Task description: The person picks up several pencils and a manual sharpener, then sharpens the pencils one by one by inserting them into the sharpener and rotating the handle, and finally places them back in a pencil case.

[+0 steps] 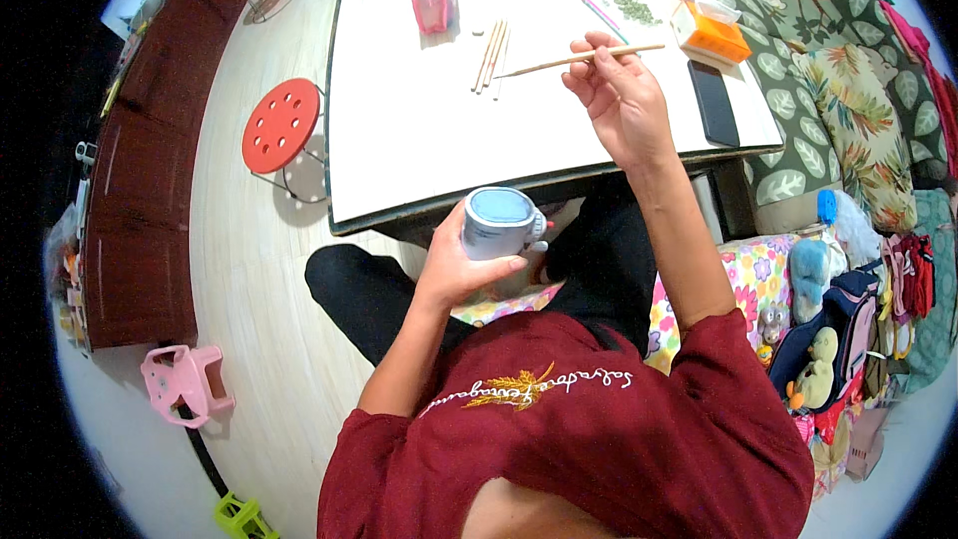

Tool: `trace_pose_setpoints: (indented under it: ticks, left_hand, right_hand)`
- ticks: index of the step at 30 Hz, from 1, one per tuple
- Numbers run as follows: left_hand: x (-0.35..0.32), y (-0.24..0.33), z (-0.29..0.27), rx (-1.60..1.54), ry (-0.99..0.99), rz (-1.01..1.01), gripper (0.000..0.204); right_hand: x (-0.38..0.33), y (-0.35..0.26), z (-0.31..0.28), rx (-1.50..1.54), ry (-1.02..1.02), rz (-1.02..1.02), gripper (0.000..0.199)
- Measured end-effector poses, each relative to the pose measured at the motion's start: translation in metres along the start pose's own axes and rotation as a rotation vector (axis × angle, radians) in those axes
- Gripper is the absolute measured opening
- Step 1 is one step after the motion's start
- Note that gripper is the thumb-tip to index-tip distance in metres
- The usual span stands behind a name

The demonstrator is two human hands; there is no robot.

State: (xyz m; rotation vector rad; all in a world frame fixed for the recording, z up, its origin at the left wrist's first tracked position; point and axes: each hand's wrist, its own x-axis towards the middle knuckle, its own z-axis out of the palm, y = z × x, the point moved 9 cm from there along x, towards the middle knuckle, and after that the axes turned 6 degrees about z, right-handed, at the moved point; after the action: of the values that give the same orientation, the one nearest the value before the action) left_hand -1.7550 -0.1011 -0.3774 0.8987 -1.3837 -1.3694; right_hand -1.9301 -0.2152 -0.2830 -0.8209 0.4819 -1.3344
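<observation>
Two hands at work, each w/ its own thing. Left hand (461, 269), nearest at 6 o'clock by the lap, wraps fingers & thumb firmly round a squat grey-blue cylindrical container w/ smooth plastic-looking lid (499, 223), held just below the table edge. Right hand (621, 100), farther at 1 o'clock, pinches a thin pale wooden stick (574, 61) between fingertips, pointed end aimed toward 9 o'clock over the white smooth-topped table (399, 140). Judging by this: keep the container level & steady, hold the stick nearer mid-length for control, as it looks light and bendy. Beyond, approx 12 o'clock, a few more plain wooden sticks (490, 56) lie side by side. Flat black glossy phone (714, 103) sits at 2 o'clock, near the orange plastic box (711, 35).
</observation>
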Motion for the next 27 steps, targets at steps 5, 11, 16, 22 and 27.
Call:
trace_pose_setpoints:
  ticks: [5, 11, 16, 22, 27]
  left_hand:
    - [0.018, 0.009, -0.022, 0.052, 0.123, 0.047, 0.071]
    - [0.041, 0.033, -0.031, -0.077, 0.209, 0.126, 0.061]
    - [0.052, 0.029, -0.051, 0.027, 0.324, 0.215, 0.061]
    - [0.063, 0.013, -0.075, 0.140, 0.359, 0.190, 0.061]
    - [0.070, 0.018, -0.079, 0.284, 0.374, 0.137, 0.059]
  right_hand:
    - [-0.004, -0.042, -0.020, 0.104, 0.083, -0.209, 0.014]
    - [-0.017, -0.079, -0.028, 0.096, 0.082, -0.304, 0.014]
    - [-0.023, -0.083, -0.047, 0.124, 0.131, -0.313, 0.014]
    - [-0.024, -0.079, -0.058, 0.164, 0.127, -0.303, 0.015]
    - [-0.018, -0.072, -0.063, 0.119, 0.123, -0.301, 0.015]
